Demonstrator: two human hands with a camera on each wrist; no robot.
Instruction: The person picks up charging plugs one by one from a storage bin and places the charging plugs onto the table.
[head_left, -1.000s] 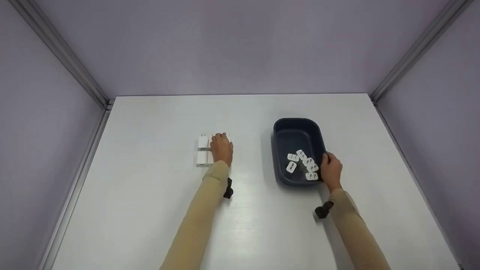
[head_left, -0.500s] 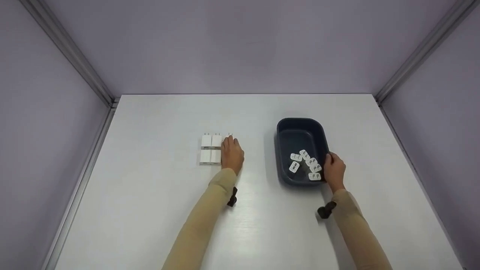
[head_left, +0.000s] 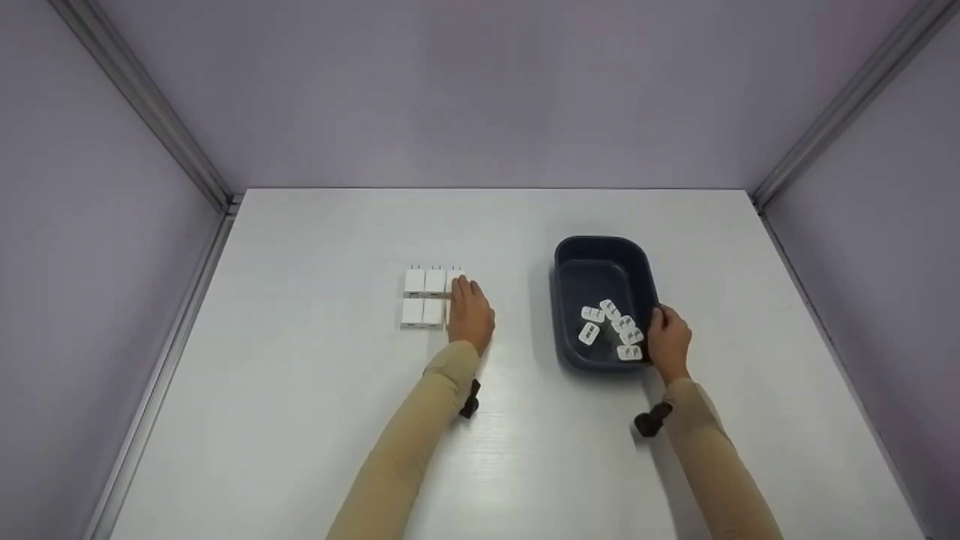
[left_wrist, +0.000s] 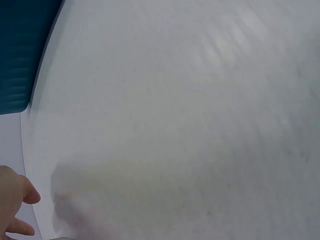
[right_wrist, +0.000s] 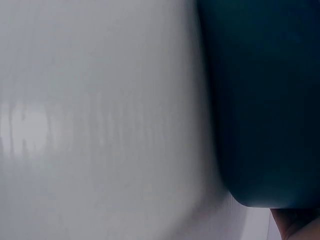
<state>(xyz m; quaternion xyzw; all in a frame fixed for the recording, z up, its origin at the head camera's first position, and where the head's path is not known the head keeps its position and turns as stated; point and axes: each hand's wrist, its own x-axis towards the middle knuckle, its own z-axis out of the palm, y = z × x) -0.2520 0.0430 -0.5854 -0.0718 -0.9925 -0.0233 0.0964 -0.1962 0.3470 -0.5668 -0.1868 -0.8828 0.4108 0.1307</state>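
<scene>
White USB wall chargers (head_left: 414, 283) lie in two rows on the table, prongs of the far row pointing to the back. My left hand (head_left: 471, 319) lies at the right end of these rows, its fingers fairly straight over the far right charger (head_left: 454, 274). The near right charger is mostly hidden by this hand. A deep blue plastic bin (head_left: 600, 279) stands to the right, with my right hand (head_left: 669, 341) gripping its right rim. Several small white rounded blocks (head_left: 589, 334) with dark marks lie inside the bin's near half. In the left wrist view, part of the left hand (left_wrist: 10, 200) shows.
The white tabletop (head_left: 315, 360) is enclosed by pale walls (head_left: 480, 90) at the back and both sides. A strip of table separates the chargers from the bin. Black wrist cameras (head_left: 651, 420) hang beside the sleeves.
My left hand has moved right off the middle of the chargers to their right end, uncovering the left and middle columns. The right hand keeps its grip on the bin. The view shifted slightly.
</scene>
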